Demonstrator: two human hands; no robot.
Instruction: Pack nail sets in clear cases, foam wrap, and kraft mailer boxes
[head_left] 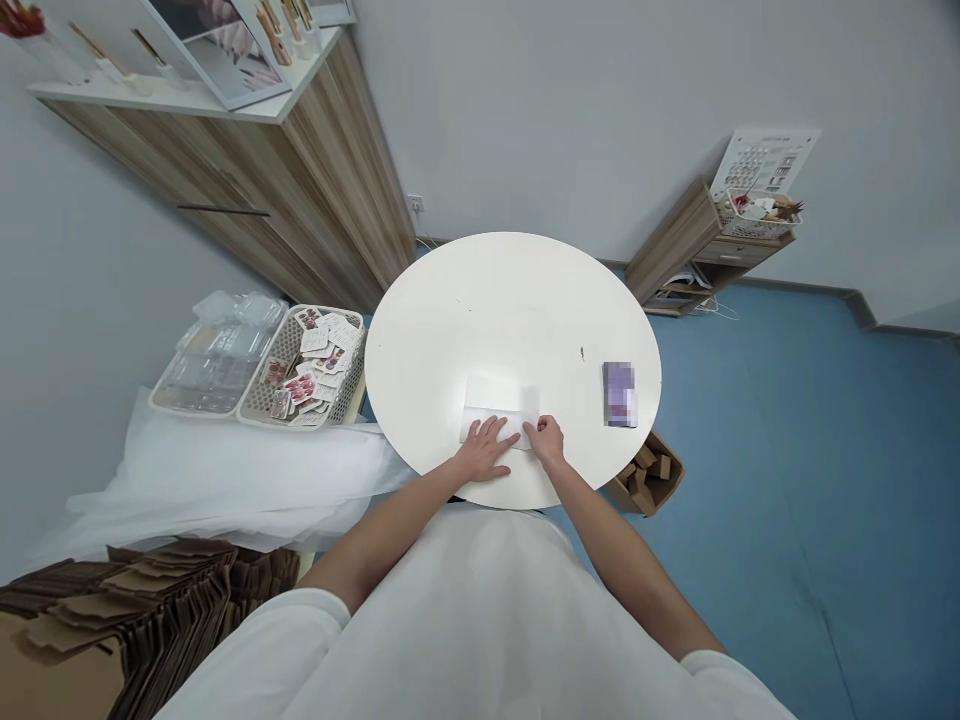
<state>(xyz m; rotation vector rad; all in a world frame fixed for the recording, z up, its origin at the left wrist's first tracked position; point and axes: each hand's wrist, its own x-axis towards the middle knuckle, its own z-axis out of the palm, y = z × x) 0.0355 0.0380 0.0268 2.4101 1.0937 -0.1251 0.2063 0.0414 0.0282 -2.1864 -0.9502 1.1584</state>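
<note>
A thin white packing sheet (489,394), partly folded over, lies near the front edge of the white round table (487,290). My left hand (484,452) rests on its folded part, open, with the fingers spread and pressed flat. At the sheet's right end, my right hand (547,440) is closed, its thumb and fingers pinching the edge. Whether anything is wrapped inside cannot be made out. A purple pack (619,393), blurred in the picture, lies on the table to the right of my hands.
Left of the table stand a white basket (341,400) of printed cards and a tray of clear plastic boxes (217,355). White sheets (247,470) and flattened cardboard (172,620) are nearer me. An open carton (660,480) with small brown boxes sits below right.
</note>
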